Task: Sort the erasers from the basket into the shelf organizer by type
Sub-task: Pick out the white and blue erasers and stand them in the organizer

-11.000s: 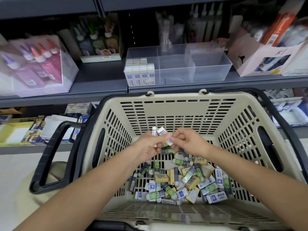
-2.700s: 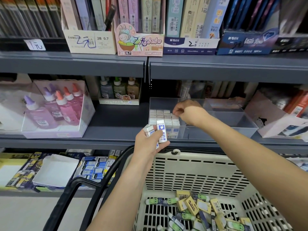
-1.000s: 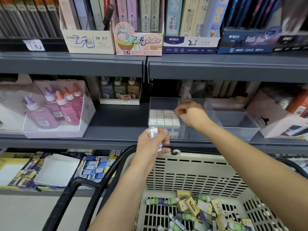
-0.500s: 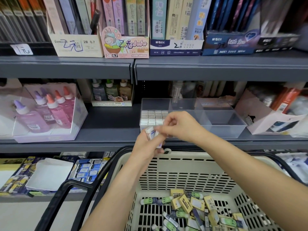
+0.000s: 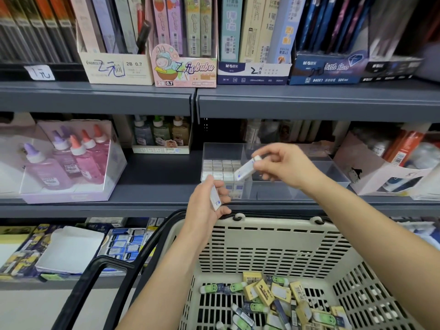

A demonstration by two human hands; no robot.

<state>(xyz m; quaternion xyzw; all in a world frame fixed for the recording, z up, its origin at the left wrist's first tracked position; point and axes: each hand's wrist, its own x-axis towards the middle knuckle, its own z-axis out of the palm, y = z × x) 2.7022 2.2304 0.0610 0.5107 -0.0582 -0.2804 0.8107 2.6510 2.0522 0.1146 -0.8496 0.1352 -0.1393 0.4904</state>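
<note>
White with a blue mark, one eraser (image 5: 246, 168) is pinched by its upper end between the thumb and fingers (image 5: 263, 154) of the right hand (image 5: 285, 166). It hangs tilted in the air over the clear organizer (image 5: 333, 172) on the middle shelf (image 5: 154, 177). The left hand (image 5: 204, 210) holds a second eraser (image 5: 215, 198) against its palm with curled fingers, in front of the shelf edge and just above the far rim of the beige basket (image 5: 273, 244).

The organizer's left compartment holds rows of erasers (image 5: 220, 167) standing upright; the right hand and forearm hide part of the middle compartments. A heap of erasers (image 5: 273, 296), yellow, green and white, lies loose at the bottom of the basket, whose black handle (image 5: 95, 277) hangs down on the left.

A clear box of glue bottles (image 5: 66, 163) stands at the left of the shelf, well apart from the organizer. A pink carton (image 5: 371, 172) sits just beside the organizer on the right. The upper shelf (image 5: 309, 103) overhangs it all.
</note>
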